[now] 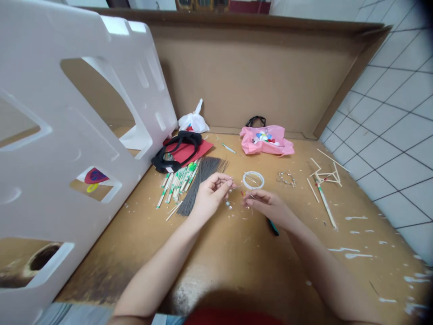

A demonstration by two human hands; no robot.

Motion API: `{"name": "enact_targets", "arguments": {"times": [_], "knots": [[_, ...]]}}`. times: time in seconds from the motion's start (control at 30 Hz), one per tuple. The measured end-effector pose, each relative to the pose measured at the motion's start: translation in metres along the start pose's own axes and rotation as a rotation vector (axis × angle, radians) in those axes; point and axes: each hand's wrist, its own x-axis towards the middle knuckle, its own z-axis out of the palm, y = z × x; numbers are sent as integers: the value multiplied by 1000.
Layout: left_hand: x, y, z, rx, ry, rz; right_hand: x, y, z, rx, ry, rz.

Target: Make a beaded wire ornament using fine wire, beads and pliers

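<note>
My left hand (214, 193) is closed in a pinch on a thin wire strung with small beads (228, 204), which dangle just below the fingertips. To its right, my right hand (267, 206) also pinches a thin strand, apparently the other end of the beaded wire; its exact path between the hands is too fine to follow. Just beyond the hands lies a white ring-shaped coil (253, 186). Under my right wrist shows a teal-and-black tool handle (272, 227), the rest of it hidden. A beaded loop (287, 179) rests farther right.
Left of the hands lie a bundle of grey wires (192, 196), wrapped chopsticks (176, 185) and a black strap (158, 162). A pink bag (250, 145) and a white bag (194, 122) stand behind. A stick frame (326, 203) lies right. A white plastic panel (111, 216) rises left.
</note>
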Motion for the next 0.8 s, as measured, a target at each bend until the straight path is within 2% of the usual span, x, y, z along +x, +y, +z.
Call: {"name": "enact_targets", "arguments": {"times": [0.1, 0.2, 0.3, 0.4, 0.47, 0.6, 0.8], "knots": [[3, -2, 2, -31, -31, -29, 3, -4, 2, 28, 108, -16], [3, -4, 1, 17, -47, -30, 6, -4, 1, 51, 163, -28], [3, -4, -2, 154, -19, 90, 7, -1, 0, 38, 203, -38], [0, -3, -3, 318, -27, 257, 6, 2, 0, -85, 246, -48], [-4, -3, -1, 424, -96, 304, 5, 5, 0, -209, 267, -81], [-12, -5, 4, 588, -277, 281, 3, 8, 2, -353, 301, -159], [-11, 1, -3, 543, -157, 308, 2, 5, -1, -197, 249, -42]]}}
